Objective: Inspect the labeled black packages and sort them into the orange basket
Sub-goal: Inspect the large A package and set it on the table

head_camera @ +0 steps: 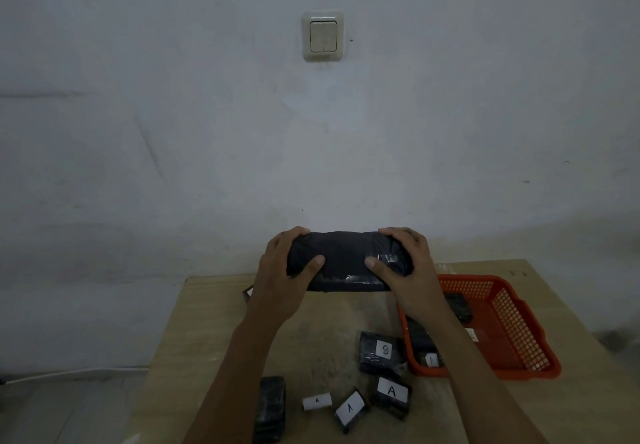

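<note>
Black package [346,263] gripped at both ends by left hand [287,270] and right hand [405,267], label-check stage; probably orange basket [512,332] next.

Plenty of open tabletop [214,339] is left on the left side, nothing parked there except one black package [270,409] near the front edge. The middle front is cluttered: a package marked B [381,353], two marked A [391,397] [349,409] and a small white roll [317,402], with narrow gaps between. The orange basket [519,325] is blocked from the near-left by the right forearm [467,357] crossing its corner; its far right half is open from above. A long package [346,261], held up in both hands, blocks the centre back.
</note>
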